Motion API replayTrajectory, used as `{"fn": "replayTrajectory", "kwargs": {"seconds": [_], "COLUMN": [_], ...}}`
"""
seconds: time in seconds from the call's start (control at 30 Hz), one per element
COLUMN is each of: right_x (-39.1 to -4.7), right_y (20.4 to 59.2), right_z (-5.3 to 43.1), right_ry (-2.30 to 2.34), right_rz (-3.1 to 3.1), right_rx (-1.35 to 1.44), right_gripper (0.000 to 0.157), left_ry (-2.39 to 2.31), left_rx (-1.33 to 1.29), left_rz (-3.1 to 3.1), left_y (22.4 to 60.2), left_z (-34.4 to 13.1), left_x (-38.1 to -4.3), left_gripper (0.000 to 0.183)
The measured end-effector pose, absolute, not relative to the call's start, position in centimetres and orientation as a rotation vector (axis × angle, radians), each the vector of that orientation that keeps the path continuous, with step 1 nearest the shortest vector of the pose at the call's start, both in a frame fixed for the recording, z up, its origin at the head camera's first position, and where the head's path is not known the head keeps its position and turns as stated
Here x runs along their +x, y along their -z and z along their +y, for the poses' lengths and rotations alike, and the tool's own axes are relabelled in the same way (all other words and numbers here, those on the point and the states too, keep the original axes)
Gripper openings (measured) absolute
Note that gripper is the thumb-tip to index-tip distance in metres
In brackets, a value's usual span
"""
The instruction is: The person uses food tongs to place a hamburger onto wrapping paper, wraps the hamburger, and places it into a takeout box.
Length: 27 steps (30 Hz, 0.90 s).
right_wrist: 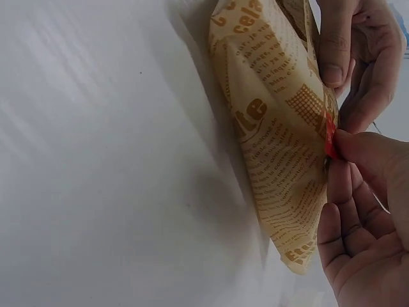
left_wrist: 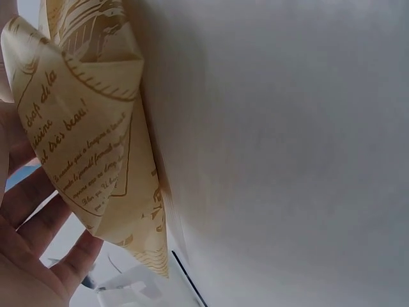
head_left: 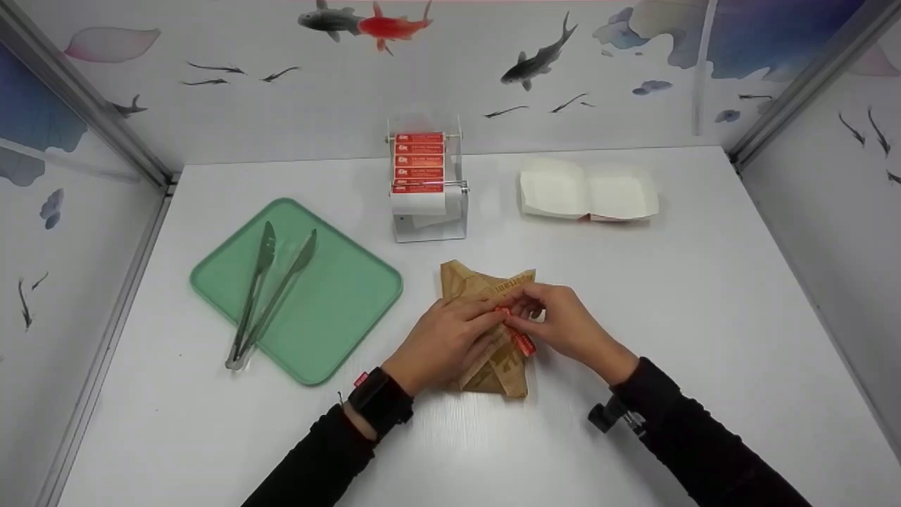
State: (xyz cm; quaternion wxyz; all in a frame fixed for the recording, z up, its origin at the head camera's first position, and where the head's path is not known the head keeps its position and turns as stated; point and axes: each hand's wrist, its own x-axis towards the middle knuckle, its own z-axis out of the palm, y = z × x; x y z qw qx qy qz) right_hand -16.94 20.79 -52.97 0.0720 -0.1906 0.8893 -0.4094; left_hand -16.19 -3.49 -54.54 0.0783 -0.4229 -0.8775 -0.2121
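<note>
A folded brown printed paper wrapper [head_left: 464, 280] lies on the table in the head view, bulging as if something is inside; the contents are hidden. My left hand [head_left: 440, 341] rests across its left side, fingers reaching toward the middle. In the left wrist view, the fingers [left_wrist: 38, 220] lie spread along the wrapper's edge. A red sticker [head_left: 522, 343] runs across the folds. My right hand [head_left: 566, 325] pinches its upper end between thumb and forefinger, and the right wrist view shows the red sticker [right_wrist: 330, 133] at those fingertips, against the paper.
To the left lies a green tray [head_left: 331, 331] with metal tongs [head_left: 264, 282] across it. A label dispenser [head_left: 422, 204] with a roll of red stickers stands at the back. An opened white box [head_left: 590, 190] sits at the back right. White printed walls enclose the table.
</note>
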Motion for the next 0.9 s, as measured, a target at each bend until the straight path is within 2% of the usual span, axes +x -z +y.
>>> {"fn": "replayTrajectory", "kwargs": {"seconds": [0.23, 0.4, 0.6, 0.9], "right_x": [-16.5, -15.9, -15.4, -15.6], "right_y": [53.6, 54.1, 54.8, 55.4], "right_z": [21.1, 22.0, 22.9, 23.0], "right_ry": [1.198, 1.14, 1.066, 1.014], "right_rz": [2.826, 2.872, 2.848, 2.86], "right_rx": [-0.673, -0.795, -0.881, -0.93], "right_gripper": [0.034, 0.031, 0.048, 0.056], "left_ry": [0.608, 0.614, 0.603, 0.621], "left_rx": [-1.268, -1.278, -1.267, -1.262], "left_rz": [-2.622, -2.633, -2.647, -2.678], "left_y": [54.6, 54.6, 54.6, 54.6], "left_z": [-3.5, -3.4, -3.5, -3.5], "left_x": [-16.2, -16.2, -16.1, -16.2], "left_gripper": [0.038, 0.039, 0.04, 0.039]}}
